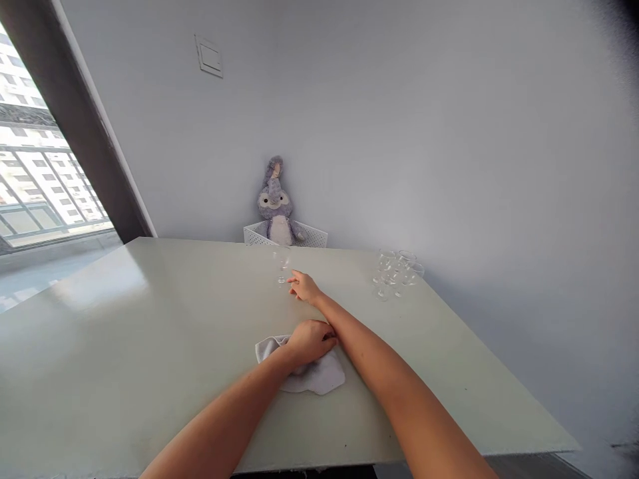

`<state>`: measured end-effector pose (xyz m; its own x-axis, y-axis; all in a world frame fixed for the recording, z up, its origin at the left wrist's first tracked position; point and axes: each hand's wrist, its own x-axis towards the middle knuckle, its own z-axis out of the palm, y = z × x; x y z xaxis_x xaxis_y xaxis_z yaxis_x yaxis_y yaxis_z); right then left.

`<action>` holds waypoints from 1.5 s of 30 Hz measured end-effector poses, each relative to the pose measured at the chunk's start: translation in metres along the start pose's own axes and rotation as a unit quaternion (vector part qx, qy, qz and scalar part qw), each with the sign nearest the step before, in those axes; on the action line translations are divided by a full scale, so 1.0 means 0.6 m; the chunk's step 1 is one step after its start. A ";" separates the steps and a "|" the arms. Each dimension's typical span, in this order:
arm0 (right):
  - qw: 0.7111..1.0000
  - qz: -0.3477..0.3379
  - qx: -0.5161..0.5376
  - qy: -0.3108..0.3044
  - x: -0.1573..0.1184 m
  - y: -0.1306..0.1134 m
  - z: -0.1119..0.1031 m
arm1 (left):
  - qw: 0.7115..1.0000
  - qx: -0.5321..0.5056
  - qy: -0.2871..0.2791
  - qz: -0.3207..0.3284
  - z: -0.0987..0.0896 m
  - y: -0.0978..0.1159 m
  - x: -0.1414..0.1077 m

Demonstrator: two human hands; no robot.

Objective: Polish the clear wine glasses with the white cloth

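Observation:
My right hand (304, 287) reaches across the table with its fingers stretched out and apart. Just left of its fingertips stands a clear stemmed glass (281, 280), upright and hard to see against the table. A small gap seems to lie between fingers and glass. Nearer to me, my left hand (310, 342) is closed on a crumpled white cloth (319, 376) that lies on the table. Part of the cloth is hidden under that hand. The left fingers are close to my right forearm.
Several clear stemmed glasses (397, 271) stand clustered at the back right of the pale table (190, 319). Behind the far edge, a grey plush toy (280, 229) sits in a white perforated basket (315, 237). A wall borders the right side; a window (44, 173) is at left.

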<state>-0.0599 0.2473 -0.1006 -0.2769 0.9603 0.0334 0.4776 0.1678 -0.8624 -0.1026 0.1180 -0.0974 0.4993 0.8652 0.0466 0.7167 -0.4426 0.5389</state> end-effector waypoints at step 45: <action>0.917 0.124 0.210 0.316 -0.061 0.103 -0.114 | 0.999 -0.034 0.001 -0.016 -0.010 0.008 -0.004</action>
<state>0.0367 0.2375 -0.1207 0.3975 0.9174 -0.0177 0.0613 -0.0457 -0.9971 -0.1029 0.1153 -0.0900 0.4757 0.8791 0.0298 0.6975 -0.3976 0.5961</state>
